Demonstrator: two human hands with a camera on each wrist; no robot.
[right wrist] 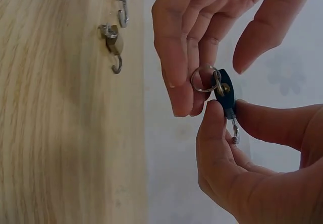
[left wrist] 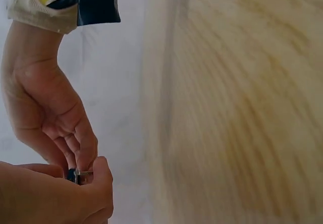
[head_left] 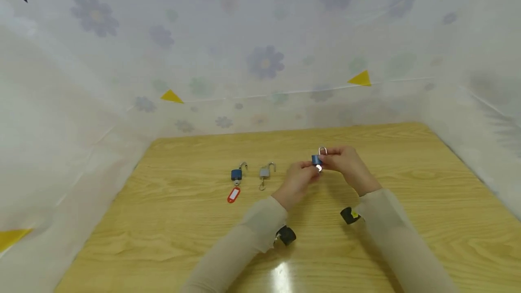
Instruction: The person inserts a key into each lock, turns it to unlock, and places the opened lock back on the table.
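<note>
Above the wooden table, both hands hold a small blue padlock. My right hand pinches its body between thumb and forefinger, with the silver shackle pointing away. My left hand meets it from the left. Its fingertips pinch the key ring at the lock's key end. In the left wrist view only a sliver of the padlock shows between the left hand and the right hand.
Two other padlocks lie on the table with shackles swung open: a blue one with a red key tag and a grey one beside it. Flowered plastic sheeting walls in the table on three sides.
</note>
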